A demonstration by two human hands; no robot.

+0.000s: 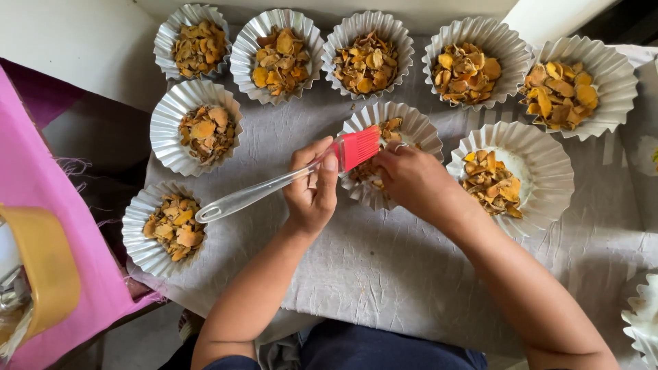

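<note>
My left hand (312,188) grips a pastry brush (284,179) with a clear handle and red silicone bristles; the bristles rest at the near rim of a fluted silver cup (418,125) in the middle of the cloth. My right hand (411,179) lies over that cup, fingers down among the dried yellow-orange slices (391,127) inside, hiding most of its contents. The brush handle points left toward another filled cup (140,247).
Several more fluted foil cups of dried orange slices ring the grey cloth (370,267): a row along the far edge (367,20), two at left (164,120), one at right (548,168). A pink cloth (41,199) and a yellowish container (48,267) sit at left.
</note>
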